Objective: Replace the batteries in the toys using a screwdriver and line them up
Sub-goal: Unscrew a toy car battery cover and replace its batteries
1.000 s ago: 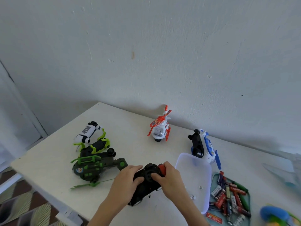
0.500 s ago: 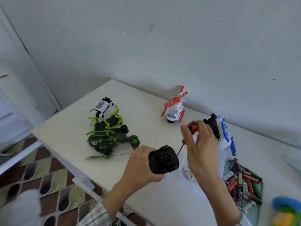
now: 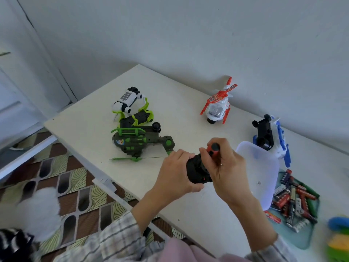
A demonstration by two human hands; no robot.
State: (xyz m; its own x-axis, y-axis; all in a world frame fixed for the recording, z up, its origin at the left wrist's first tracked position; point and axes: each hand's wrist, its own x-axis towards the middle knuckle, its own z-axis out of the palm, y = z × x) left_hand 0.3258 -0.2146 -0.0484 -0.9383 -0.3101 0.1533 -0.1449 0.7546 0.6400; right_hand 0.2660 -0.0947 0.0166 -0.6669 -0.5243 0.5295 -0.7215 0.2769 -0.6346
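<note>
White table [image 3: 90, 129] fills the frame's middle, running from centre-left down to lower right, wall behind it. Clear plastic lid [image 3: 262, 173] lies at mid-right, w/ a teal tray of batteries [image 3: 294, 203] just below-right of it. Green-and-black helicopter toy [image 3: 139, 142] sits left of centre on its side, a green-and-black toy and a white one [image 3: 126, 100] close above it. Red-and-white helicopter [image 3: 219, 106] stands upper centre-right near the wall; blue-and-white toy [image 3: 272, 137] tipped on its side at right, touching the lid's top edge. Centre frame: left hand [image 3: 175, 178] wraps fingers & thumb round a black toy [image 3: 196, 171], held just above the table. Right hand [image 3: 228, 167] has fingers curled, pinching the red-and-black screwdriver [image 3: 213, 149] handle atop that toy; shaft hidden, can't tell where the tip sits.
</note>
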